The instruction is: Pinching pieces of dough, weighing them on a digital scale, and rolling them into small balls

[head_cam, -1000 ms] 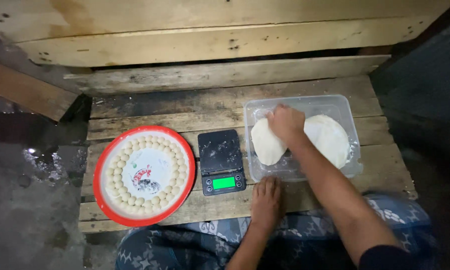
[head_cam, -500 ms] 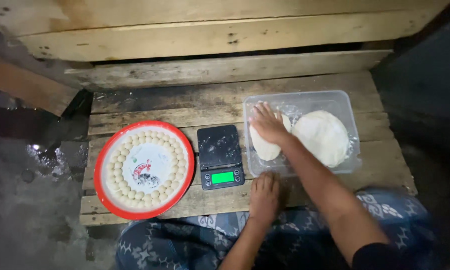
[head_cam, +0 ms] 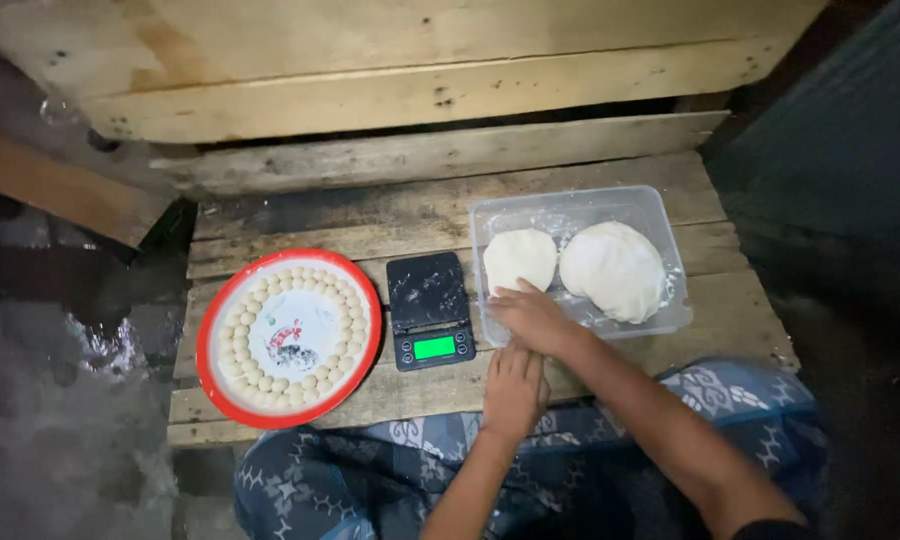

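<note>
— Since a moment ago, what has moved?

— Back toward me comes my right hand [head_cam: 532,318]: it was pressing on the smaller dough lump [head_cam: 519,259] inside the clear plastic tub [head_cam: 570,204], and now it sits at the tub's near left corner, just beside that lump. My left hand [head_cam: 513,388] has hardly shifted on the wooden pallet [head_cam: 300,215].

— How is your grip?

— Right fingers lie stretched and close together, pointing left; I cannot tell whether they pinch a bit of dough. Left hand is flat, fingers together, holding nothing, its tips touching or tucked under my right hand.

— And the containers?

— Two pale dough lumps lie in the tub: the smaller one on the left, the larger dough lump [head_cam: 614,270] on the right, nearly touching each other. Left of the tub stands a black digital scale [head_cam: 429,310] with a lit green display and a bare platform. Further left, a red-rimmed round tray [head_cam: 213,325] holds small dough balls [head_cam: 258,382] set in rings about its edge.
</note>
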